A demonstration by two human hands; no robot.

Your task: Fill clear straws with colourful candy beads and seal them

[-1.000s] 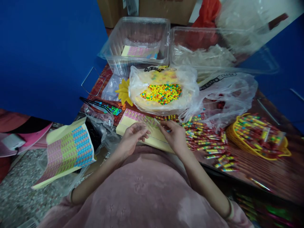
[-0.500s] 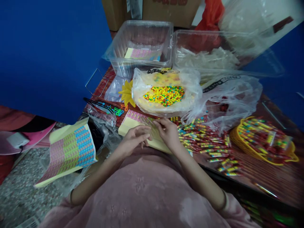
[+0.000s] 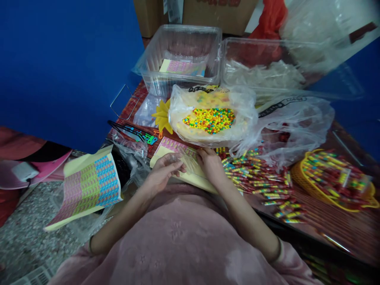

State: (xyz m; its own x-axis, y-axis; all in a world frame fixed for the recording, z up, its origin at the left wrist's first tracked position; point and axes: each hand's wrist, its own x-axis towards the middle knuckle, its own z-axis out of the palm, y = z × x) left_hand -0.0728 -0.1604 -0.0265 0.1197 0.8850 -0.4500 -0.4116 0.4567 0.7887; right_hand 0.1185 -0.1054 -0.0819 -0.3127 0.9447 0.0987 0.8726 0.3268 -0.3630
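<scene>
My left hand [image 3: 166, 171] is closed, its thumb and fingers pinching a small clear plastic piece [image 3: 174, 158]. My right hand [image 3: 211, 164] is beside it, fingers curled down over the sticker sheet [image 3: 178, 147]; whatever they grip is hidden. Thin clear plastic [image 3: 191, 164] shows between the two hands. The sheet is pale yellow with pink printed rows and lies at the table's front edge. Just behind it, a white plastic bag [image 3: 178, 134] stands open with small colourful candies [image 3: 212, 120] inside. Right of my right hand lies a heap of filled candy tubes [image 3: 258, 174].
A yellow basket [image 3: 299, 180] of filled tubes stands at the right. Clear plastic bins [image 3: 178, 79] are at the back, the right one holding clear plastic sleeves [image 3: 264, 75]. Another sticker sheet [image 3: 89, 182] hangs at the left. Scissors-like dark handles [image 3: 124, 128] lie near a yellow star-shaped object [image 3: 163, 115].
The view has shifted slightly, so the table items appear further right. My left hand has moved a little apart from my right, and my right fingers have curled downward.
</scene>
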